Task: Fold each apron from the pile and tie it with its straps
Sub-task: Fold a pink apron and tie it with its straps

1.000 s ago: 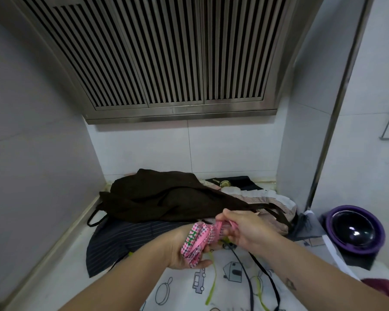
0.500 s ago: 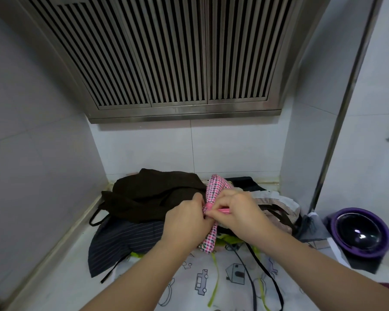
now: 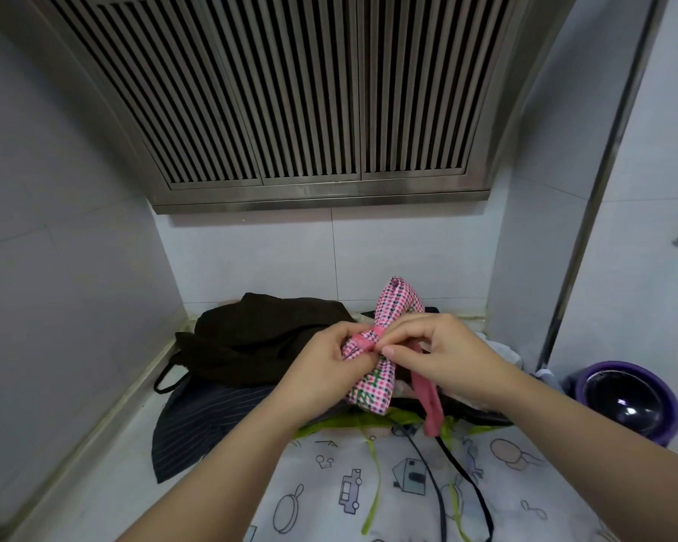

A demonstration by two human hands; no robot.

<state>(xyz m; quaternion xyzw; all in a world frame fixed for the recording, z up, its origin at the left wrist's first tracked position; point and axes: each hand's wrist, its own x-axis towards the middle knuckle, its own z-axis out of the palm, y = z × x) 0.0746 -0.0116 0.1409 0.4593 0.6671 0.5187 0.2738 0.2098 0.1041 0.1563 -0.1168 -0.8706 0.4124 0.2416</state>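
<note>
The white tabletop (image 3: 106,483) sits in a corner between tiled walls (image 3: 67,267). A dark striped apron (image 3: 196,428) lies flat on it at the left. A white apron (image 3: 329,490) with little drawings lies beside it.

The rolled apron (image 3: 372,389) is checked pink and white with dark dots, and has green marks at its near end; its strap (image 3: 429,404) is plain salmon pink; far left lies a dark brown apron (image 3: 267,334), unpatterned; nearer left, a charcoal apron (image 3: 204,420) with thin pale pinstripes; nearest, a white apron (image 3: 329,483) printed with grey outlines of pans, cars and houses, edged lime green, crossed by black straps (image 3: 439,487); at right, a purple bowl (image 3: 666,420), glossy black inside; the hood (image 3: 290,91) is grey steel with dark slats.
</note>
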